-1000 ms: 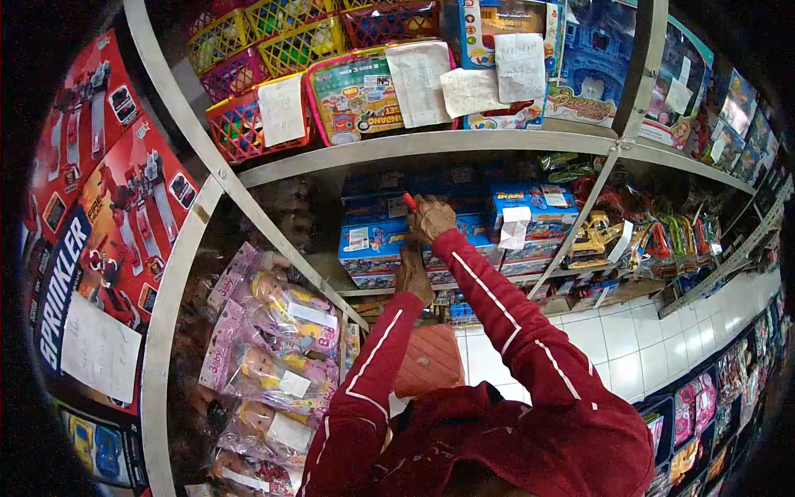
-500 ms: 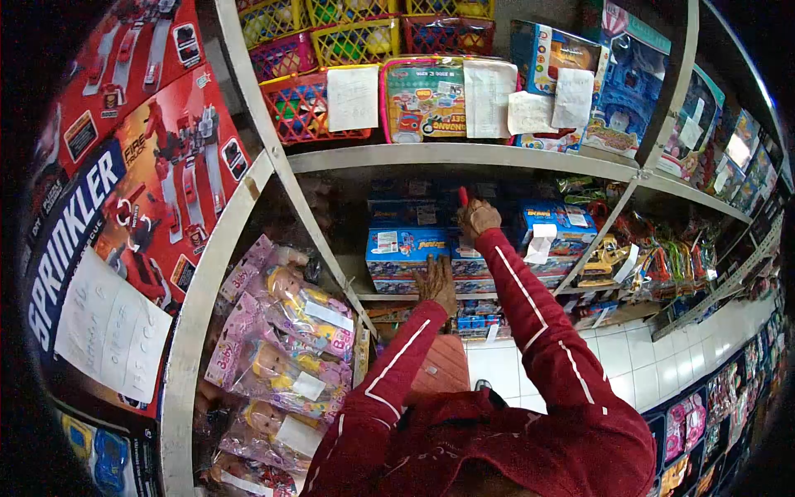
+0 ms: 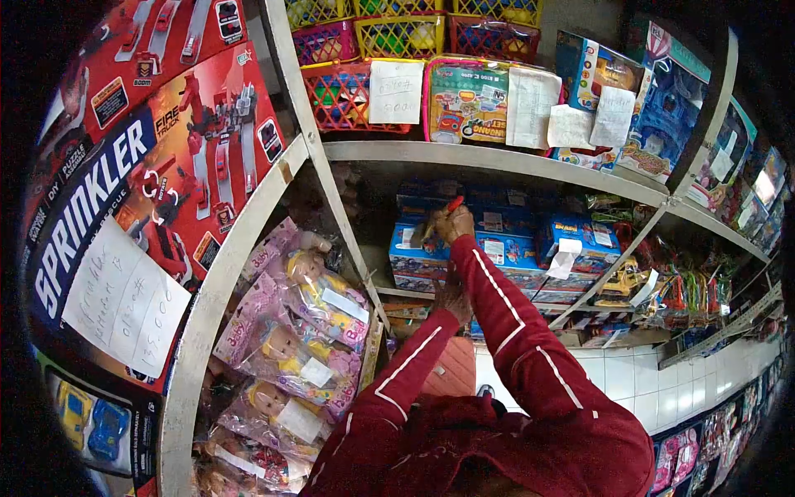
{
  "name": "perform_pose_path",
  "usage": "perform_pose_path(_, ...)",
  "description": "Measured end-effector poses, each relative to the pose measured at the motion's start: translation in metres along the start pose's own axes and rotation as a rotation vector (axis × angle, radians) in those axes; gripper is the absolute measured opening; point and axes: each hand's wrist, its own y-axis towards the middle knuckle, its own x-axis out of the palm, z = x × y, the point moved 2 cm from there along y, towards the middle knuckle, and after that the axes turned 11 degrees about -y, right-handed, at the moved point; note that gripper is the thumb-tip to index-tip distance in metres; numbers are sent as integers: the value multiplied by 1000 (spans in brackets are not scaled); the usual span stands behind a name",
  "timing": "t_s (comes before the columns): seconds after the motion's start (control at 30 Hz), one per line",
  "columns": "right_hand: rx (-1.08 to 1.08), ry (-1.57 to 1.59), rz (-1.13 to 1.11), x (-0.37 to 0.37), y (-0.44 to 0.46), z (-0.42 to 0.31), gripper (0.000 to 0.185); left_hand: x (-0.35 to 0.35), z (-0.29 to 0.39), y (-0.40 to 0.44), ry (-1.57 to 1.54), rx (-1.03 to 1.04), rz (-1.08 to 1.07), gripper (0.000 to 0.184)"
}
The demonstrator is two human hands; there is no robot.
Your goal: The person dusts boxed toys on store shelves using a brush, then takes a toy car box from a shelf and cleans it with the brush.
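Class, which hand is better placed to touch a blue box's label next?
Probably the right hand: it holds a red object over the blue boxes, near a white label. The left hand is lower in view, near their fronts.

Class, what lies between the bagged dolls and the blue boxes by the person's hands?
The head view shows a slanting metal post between the bagged dolls and the blue boxes.

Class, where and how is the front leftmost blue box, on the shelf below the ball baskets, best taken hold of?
Probably by its left end and front top edge, coming from the front. The blue box has a flat front facing outward, and its left end stands apart from the shelf post, while a neighbouring box crowds its right.
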Motion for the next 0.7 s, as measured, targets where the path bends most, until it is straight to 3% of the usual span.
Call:
perform_pose_path(0.07,-50,-79,-63,-5,21,48,41,0,-9,-9,-159,8,184,89)
perform_pose_path(0.13,-108,-252,40,-35,21,71,41,-6,-20,-20,-381,52,458,85)
perform_pose_path(0.17,-139,-336,97,-48,22,73,41,-12,-25,-22,-304,-35,445,85)
perform_pose_path(0.27,-85,-400,-61,-69,25,59,46,-39,-41,-18,-415,-54,586,91)
perform_pose_path(0.3,-122,-382,272,-49,22,60,35,-47,-50,-10,-426,-89,579,95)
perform_pose_path(0.4,75,-35,83,-33,11,25,32,-57,-81,10,-462,-144,570,107)
perform_pose_path(0.5,119,5,-93,-24,-7,10,31,-46,-113,23,-433,-93,486,115)
perform_pose_path(0.6,-62,-80,-104,-25,1,56,30,-56,-119,29,-406,-409,108,112)
perform_pose_path(0.63,-57,14,75,-49,-9,57,29,-50,-121,25,-177,-256,238,109)
perform_pose_path(0.7,69,-124,126,-86,-17,72,31,-58,-120,24,-160,-243,206,108)
